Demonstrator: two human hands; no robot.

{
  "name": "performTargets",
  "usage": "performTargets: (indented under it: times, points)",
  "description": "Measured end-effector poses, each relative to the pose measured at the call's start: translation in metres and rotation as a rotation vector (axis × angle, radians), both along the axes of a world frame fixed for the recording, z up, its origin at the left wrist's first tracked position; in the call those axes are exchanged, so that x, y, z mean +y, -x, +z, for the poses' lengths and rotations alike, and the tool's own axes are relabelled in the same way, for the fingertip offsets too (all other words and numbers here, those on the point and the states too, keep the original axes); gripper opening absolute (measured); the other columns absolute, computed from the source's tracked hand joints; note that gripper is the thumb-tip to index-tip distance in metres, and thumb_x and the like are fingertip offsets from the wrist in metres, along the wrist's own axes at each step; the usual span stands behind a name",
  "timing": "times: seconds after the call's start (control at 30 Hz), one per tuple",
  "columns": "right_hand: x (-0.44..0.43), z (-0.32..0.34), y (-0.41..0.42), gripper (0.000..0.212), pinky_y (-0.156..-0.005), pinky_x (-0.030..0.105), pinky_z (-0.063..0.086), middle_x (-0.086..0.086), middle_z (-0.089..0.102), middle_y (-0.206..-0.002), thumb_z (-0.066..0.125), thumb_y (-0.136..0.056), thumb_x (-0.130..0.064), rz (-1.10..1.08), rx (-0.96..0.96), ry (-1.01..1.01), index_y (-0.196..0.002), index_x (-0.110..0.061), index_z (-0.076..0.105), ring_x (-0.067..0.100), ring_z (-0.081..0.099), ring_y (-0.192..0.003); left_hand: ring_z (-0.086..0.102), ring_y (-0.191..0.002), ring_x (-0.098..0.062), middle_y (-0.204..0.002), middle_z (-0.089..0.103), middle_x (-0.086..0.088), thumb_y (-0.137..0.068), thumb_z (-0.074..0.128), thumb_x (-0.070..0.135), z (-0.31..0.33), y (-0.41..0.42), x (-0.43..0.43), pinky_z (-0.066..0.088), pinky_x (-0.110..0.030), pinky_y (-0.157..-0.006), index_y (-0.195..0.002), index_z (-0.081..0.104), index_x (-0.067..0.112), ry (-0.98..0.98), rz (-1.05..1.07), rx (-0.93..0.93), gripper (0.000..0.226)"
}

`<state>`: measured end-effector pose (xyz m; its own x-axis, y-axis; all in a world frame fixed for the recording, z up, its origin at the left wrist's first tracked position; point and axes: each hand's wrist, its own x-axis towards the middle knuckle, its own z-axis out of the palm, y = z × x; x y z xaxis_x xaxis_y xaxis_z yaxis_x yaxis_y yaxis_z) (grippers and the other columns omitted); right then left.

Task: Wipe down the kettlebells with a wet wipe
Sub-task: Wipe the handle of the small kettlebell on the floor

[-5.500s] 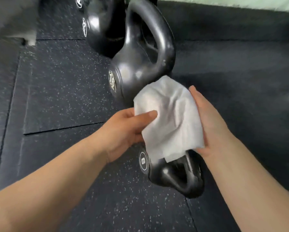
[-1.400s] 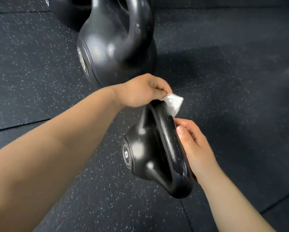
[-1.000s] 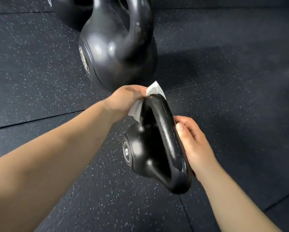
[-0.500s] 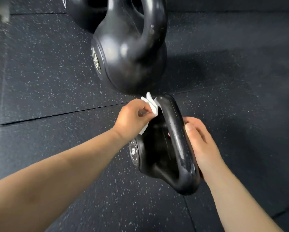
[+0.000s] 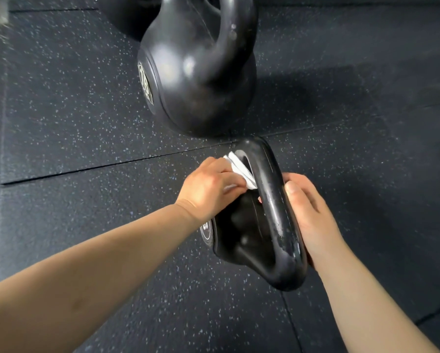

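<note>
The small kettlebell (image 5: 249, 240) stands on the speckled black rubber floor mat (image 5: 73, 110), tipped so that its handle (image 5: 275, 215) leans towards the person bent over it. Everything else is easiest placed from that bell.

The right hand (image 5: 308, 212) is on the right side of the small kettlebell. Its fingers are curled round the handle's right limb and grasp it firmly, with the thumb lying along the outer face. One fingertip (image 5: 259, 200) shows through the handle's opening.

The left hand (image 5: 211, 189) comes in from the small kettlebell's left and sits over the upper part of its body. It pinches a bunched white wet wipe (image 5: 239, 169) between curled fingers and thumb. The wipe is pressed against the inner edge of the handle at its far, upper bend, and folds of it stick out past the knuckles.

The handle's top surface shines, with small wet beads along it. A round badge (image 5: 205, 230) on the small kettlebell's left face is half hidden under the left wrist, so its number cannot be read.

Just beyond the small kettlebell, close to the far end of its handle, stands a much larger black kettlebell (image 5: 201, 80), upright, with a round badge (image 5: 145, 84) on its left side. A seam (image 5: 86, 169) in the mat runs away to the small kettlebell's left.
</note>
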<state>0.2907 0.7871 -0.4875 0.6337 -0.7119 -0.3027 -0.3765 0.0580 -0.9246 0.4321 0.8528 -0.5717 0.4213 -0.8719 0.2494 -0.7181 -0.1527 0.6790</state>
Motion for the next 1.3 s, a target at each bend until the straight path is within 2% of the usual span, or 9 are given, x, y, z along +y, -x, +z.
performTargets:
  times: [0.17, 0.37, 0.47, 0.57, 0.77, 0.9, 1.0, 1.13, 1.3]
  points:
    - [0.002, 0.002, -0.001, 0.021, -0.055, 0.005, 0.045, -0.006, 0.062, -0.078, 0.039, -0.090, -0.022, -0.013, -0.009, -0.012, -0.084, -0.032, 0.056, -0.005, 0.057, -0.066, 0.043, -0.073, -0.013, -0.077, 0.067, -0.004, -0.076, 0.047, 0.027, 0.005, -0.005, 0.000, 0.047, -0.023, -0.051, -0.094, 0.052, 0.028, 0.066, -0.062, -0.150, 0.019]
    - [0.001, 0.001, -0.002, 0.020, -0.060, 0.010, 0.047, -0.005, 0.063, -0.083, 0.039, -0.090, -0.027, -0.025, 0.029, -0.004, -0.085, -0.034, 0.057, -0.001, 0.059, -0.071, 0.040, -0.083, -0.019, -0.083, 0.062, -0.007, -0.070, 0.064, 0.016, 0.001, -0.010, -0.002, 0.046, -0.025, -0.047, -0.098, 0.062, 0.016, 0.018, -0.111, -0.447, 0.028]
    - [0.001, 0.001, -0.001, 0.020, -0.056, 0.009, 0.046, -0.005, 0.062, -0.079, 0.039, -0.090, -0.026, -0.039, 0.041, -0.020, -0.083, -0.033, 0.057, -0.004, 0.057, -0.064, 0.051, -0.097, -0.029, -0.100, 0.060, -0.012, -0.080, 0.061, 0.008, 0.010, -0.007, 0.009, 0.041, -0.032, -0.059, -0.111, 0.062, 0.017, -0.164, -0.172, -0.253, 0.032]
    - [0.001, 0.001, 0.000, 0.014, -0.057, 0.010, 0.046, -0.004, 0.061, -0.078, 0.045, -0.089, -0.031, -0.037, 0.044, -0.016, -0.083, -0.031, 0.058, -0.003, 0.056, -0.064, 0.052, -0.099, -0.021, -0.104, 0.055, -0.001, -0.088, 0.049, 0.013, 0.011, -0.009, 0.015, 0.039, -0.026, -0.081, -0.106, 0.064, 0.019, -0.274, -0.100, 0.120, 0.024]
    - [-0.001, 0.004, 0.006, 0.012, -0.067, -0.006, 0.035, -0.021, 0.054, -0.094, 0.053, -0.086, -0.026, -0.085, 0.045, 0.276, -0.099, -0.026, 0.055, -0.025, 0.049, -0.078, 0.053, -0.051, 0.006, -0.054, 0.062, 0.016, -0.086, 0.052, -0.001, 0.045, -0.038, 0.019, 0.042, -0.006, -0.054, -0.070, 0.059, 0.022, -0.196, 0.041, 0.865, 0.028]
    - [0.001, 0.021, 0.004, 0.047, -0.095, 0.000, 0.028, -0.032, 0.034, -0.125, 0.052, -0.066, -0.049, 0.110, 0.033, 0.436, -0.109, -0.052, 0.036, -0.017, 0.036, -0.116, 0.055, -0.054, -0.003, -0.056, 0.063, 0.010, -0.085, 0.049, -0.005, 0.075, -0.026, 0.034, 0.045, -0.016, -0.053, -0.074, 0.059, 0.016, -0.180, -0.164, 0.993, 0.026]
    - [0.009, 0.032, -0.009, 0.066, -0.104, 0.008, 0.019, -0.037, 0.020, -0.127, 0.063, -0.062, -0.047, 0.368, 0.091, 0.567, -0.123, -0.045, 0.037, -0.016, 0.018, -0.122, 0.059, -0.059, -0.003, -0.059, 0.067, 0.009, -0.079, 0.060, 0.001, 0.089, -0.017, 0.036, 0.049, -0.016, -0.058, -0.073, 0.060, 0.017, -0.074, -0.195, 1.008, 0.017]
    - [0.021, 0.037, -0.019, 0.030, -0.093, 0.020, 0.031, -0.032, 0.037, -0.095, 0.067, -0.072, -0.023, 0.275, 0.198, 0.668, -0.100, -0.026, 0.057, 0.000, 0.035, -0.105, 0.061, -0.058, -0.001, -0.060, 0.068, 0.011, -0.063, 0.073, 0.015, 0.096, -0.013, 0.038, 0.049, -0.012, -0.056, -0.072, 0.060, 0.021, -0.014, -0.173, 0.969, 0.017]
    - [0.014, 0.054, 0.004, 0.014, -0.058, 0.005, 0.039, -0.011, 0.054, -0.070, 0.062, -0.072, -0.015, 0.171, 0.126, 0.468, -0.069, -0.021, 0.050, -0.004, 0.052, -0.072, 0.061, -0.065, -0.003, -0.069, 0.067, 0.006, -0.069, 0.064, 0.018, 0.091, -0.005, 0.037, 0.052, -0.017, -0.065, -0.077, 0.057, 0.019, -0.004, -0.057, 1.037, 0.010]
